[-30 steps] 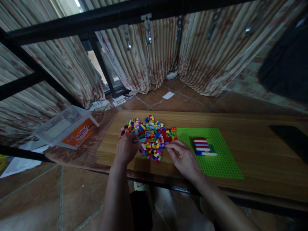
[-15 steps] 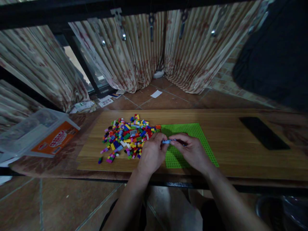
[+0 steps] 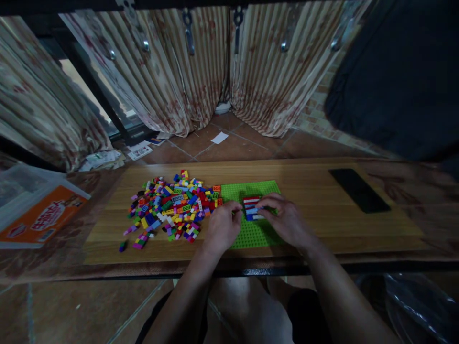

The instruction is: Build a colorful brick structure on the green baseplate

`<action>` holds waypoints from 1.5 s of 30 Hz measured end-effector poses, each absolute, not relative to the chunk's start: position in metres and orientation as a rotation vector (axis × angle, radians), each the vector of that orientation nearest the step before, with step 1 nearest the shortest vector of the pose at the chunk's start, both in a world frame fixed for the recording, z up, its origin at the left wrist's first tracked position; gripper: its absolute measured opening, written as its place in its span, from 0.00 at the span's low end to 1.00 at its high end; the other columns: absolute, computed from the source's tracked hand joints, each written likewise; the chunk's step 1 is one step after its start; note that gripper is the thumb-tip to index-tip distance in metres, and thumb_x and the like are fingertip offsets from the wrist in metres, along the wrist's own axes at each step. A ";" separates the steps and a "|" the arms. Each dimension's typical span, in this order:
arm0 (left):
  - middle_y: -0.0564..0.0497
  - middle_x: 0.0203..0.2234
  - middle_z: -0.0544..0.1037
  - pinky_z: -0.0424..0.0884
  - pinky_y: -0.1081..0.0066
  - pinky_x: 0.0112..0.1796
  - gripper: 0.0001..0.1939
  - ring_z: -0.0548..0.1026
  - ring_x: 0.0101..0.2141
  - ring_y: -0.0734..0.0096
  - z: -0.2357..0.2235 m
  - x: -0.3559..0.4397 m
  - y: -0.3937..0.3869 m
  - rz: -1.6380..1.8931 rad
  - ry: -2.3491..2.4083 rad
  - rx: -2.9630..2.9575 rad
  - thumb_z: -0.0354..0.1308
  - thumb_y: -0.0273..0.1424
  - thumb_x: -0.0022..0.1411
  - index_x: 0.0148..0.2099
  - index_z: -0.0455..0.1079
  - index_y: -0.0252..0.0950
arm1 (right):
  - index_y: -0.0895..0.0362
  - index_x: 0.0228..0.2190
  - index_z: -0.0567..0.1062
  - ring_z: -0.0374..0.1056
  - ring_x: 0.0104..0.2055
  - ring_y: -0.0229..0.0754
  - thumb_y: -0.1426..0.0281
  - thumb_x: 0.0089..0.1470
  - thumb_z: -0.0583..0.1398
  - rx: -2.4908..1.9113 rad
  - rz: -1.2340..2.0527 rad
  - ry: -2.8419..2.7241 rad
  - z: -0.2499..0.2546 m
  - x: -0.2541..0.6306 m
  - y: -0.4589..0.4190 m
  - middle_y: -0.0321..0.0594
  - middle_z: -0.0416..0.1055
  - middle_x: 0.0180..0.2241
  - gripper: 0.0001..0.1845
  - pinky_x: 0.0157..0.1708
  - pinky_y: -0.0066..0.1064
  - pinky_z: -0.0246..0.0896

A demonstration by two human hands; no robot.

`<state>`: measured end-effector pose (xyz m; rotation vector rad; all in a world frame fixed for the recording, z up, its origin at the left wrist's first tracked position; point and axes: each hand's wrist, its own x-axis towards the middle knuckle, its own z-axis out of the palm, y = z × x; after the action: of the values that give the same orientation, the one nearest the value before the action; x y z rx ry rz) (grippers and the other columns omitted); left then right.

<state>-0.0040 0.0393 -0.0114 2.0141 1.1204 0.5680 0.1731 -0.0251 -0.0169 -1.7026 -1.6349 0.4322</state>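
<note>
A green studded baseplate lies on the wooden board, bearing a small striped block of toy bricks in red, white and blue. My right hand reaches over that block from the right, its thumb and fingers pinching a light blue brick at the block's right side, partly hidden by the fingertips. To the left of the block, my left hand hovers over the plate's left edge with fingers curled together. Whatever lies between those fingertips, if anything, is too small to make out. Beside it spreads a heap of loose coloured bricks.
A black flat slab, like a phone or tablet, rests at the right of the wooden board. A clear plastic box with an orange label stands at far left. Curtains hang behind, with papers on the floor.
My hands have moved apart; the light blue brick held between them is now with my right hand at the striped block, which has come into sight. The view has shifted to the right.
</note>
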 end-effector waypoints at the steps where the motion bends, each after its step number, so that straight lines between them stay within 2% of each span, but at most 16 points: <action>1: 0.50 0.31 0.79 0.69 0.70 0.35 0.08 0.77 0.33 0.67 -0.011 -0.002 0.039 0.553 1.128 2.007 0.53 0.25 0.60 0.37 0.72 0.39 | 0.52 0.33 0.78 0.69 0.42 0.42 0.72 0.55 0.59 -1.707 0.443 -1.638 -0.018 0.174 -0.026 0.38 0.72 0.38 0.06 0.46 0.39 0.62; 9: 0.51 0.28 0.78 0.67 0.72 0.33 0.07 0.75 0.31 0.69 -0.015 0.007 0.037 0.476 1.185 2.024 0.54 0.27 0.61 0.35 0.73 0.38 | 0.52 0.32 0.79 0.68 0.41 0.42 0.75 0.51 0.62 -1.750 0.499 -1.629 -0.019 0.176 -0.027 0.38 0.71 0.36 0.08 0.47 0.40 0.61; 16: 0.50 0.32 0.79 0.67 0.71 0.35 0.06 0.75 0.33 0.68 -0.018 0.008 0.037 0.459 1.229 2.036 0.55 0.29 0.61 0.37 0.74 0.38 | 0.52 0.29 0.80 0.69 0.40 0.41 0.76 0.45 0.64 -1.743 0.590 -1.449 -0.025 0.172 -0.023 0.38 0.71 0.37 0.08 0.46 0.38 0.61; 19: 0.51 0.31 0.79 0.67 0.72 0.34 0.06 0.75 0.32 0.69 -0.019 0.009 0.037 0.464 1.231 2.046 0.56 0.30 0.61 0.37 0.74 0.38 | 0.52 0.30 0.80 0.69 0.40 0.42 0.73 0.44 0.65 -1.752 0.610 -1.397 -0.026 0.176 -0.023 0.38 0.72 0.38 0.07 0.44 0.38 0.62; 24: 0.51 0.30 0.79 0.66 0.71 0.33 0.06 0.75 0.32 0.69 -0.020 0.010 0.037 0.469 1.245 2.050 0.56 0.31 0.60 0.37 0.74 0.39 | 0.53 0.32 0.80 0.70 0.33 0.43 0.65 0.49 0.62 -1.870 0.577 -1.264 -0.028 0.185 -0.023 0.39 0.76 0.33 0.09 0.36 0.37 0.63; 27: 0.51 0.31 0.79 0.66 0.71 0.34 0.05 0.75 0.32 0.68 -0.020 0.011 0.038 0.468 1.268 2.030 0.56 0.31 0.60 0.36 0.74 0.39 | 0.55 0.32 0.80 0.70 0.31 0.43 0.64 0.46 0.63 -1.921 0.531 -1.228 -0.029 0.183 -0.023 0.40 0.77 0.31 0.10 0.33 0.36 0.63; 40: 0.50 0.31 0.80 0.68 0.69 0.35 0.04 0.76 0.34 0.67 -0.022 0.018 0.037 0.502 1.358 1.935 0.59 0.29 0.57 0.34 0.75 0.39 | 0.56 0.31 0.78 0.73 0.34 0.44 0.72 0.42 0.65 -1.959 0.561 -1.201 -0.030 0.176 -0.018 0.42 0.78 0.33 0.09 0.37 0.37 0.65; 45: 0.51 0.31 0.80 0.68 0.70 0.35 0.04 0.76 0.33 0.67 -0.022 0.015 0.037 0.492 1.318 1.935 0.59 0.30 0.57 0.34 0.75 0.39 | 0.57 0.32 0.78 0.73 0.34 0.45 0.70 0.42 0.65 -1.939 0.600 -1.196 -0.028 0.177 -0.018 0.42 0.78 0.32 0.10 0.37 0.37 0.66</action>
<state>0.0150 0.0368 -0.0219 1.9355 1.3183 0.4920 0.1773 -0.0181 -0.0281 -1.9389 -1.1957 0.5997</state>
